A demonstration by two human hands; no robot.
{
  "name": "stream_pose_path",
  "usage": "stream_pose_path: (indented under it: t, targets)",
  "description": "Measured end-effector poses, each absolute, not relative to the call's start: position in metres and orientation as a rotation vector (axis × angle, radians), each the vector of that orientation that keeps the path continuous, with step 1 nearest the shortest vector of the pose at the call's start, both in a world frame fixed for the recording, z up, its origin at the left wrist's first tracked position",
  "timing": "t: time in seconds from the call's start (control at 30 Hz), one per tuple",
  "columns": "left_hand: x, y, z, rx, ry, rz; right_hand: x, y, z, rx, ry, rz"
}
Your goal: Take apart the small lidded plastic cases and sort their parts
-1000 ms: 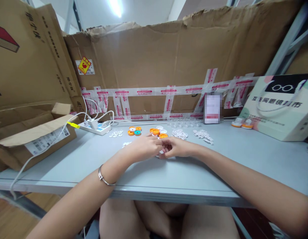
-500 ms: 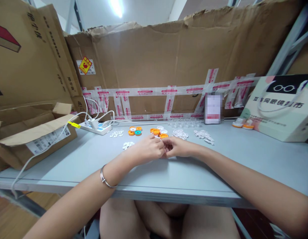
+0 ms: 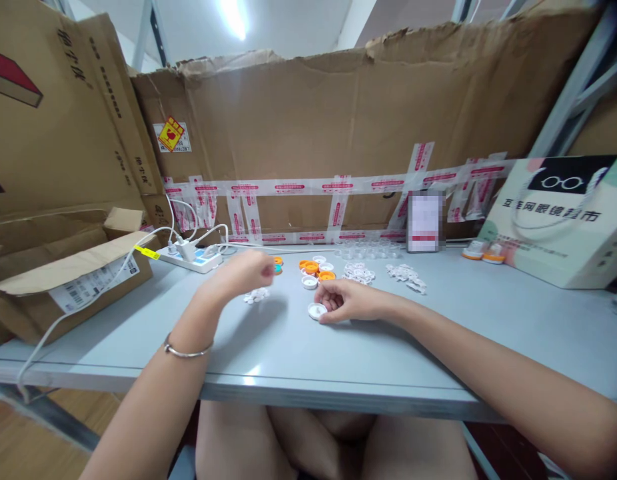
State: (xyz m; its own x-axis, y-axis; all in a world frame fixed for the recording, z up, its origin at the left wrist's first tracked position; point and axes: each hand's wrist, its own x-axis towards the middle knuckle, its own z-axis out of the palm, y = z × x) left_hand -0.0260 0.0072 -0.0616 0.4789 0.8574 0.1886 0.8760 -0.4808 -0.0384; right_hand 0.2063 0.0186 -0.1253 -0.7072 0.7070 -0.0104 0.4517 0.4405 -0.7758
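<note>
My right hand rests on the table with its thumb and fingers around the edge of a round white cap. Raised over the table, my left hand has its fingers curled together, and their tips are too blurred to show anything held. Just beneath it lies a pile of small white discs. Orange rings and white rings form a cluster behind my right hand. An orange and teal group is partly hidden by my left hand.
White small parts and more white pieces lie behind my right forearm. Clear cups and a phone stand at the back. A power strip and an open carton are left, a paper bag right.
My left hand has moved left and up, away from my right hand. The white cap at my right fingers now shows, as does a white ring in the cluster behind.
</note>
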Motion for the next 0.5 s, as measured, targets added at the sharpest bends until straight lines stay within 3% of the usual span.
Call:
stream_pose_path:
  t: [0.2,0.5]
  targets:
    - [-0.076,0.023,-0.052,-2.271,-2.092,0.217,0.207,0.019,-0.128,-0.991,-2.395,1.116]
    - [-0.073,0.022,-0.054,-2.241,-2.197,0.368,0.209,0.016,-0.121,-0.977,-2.406,1.156]
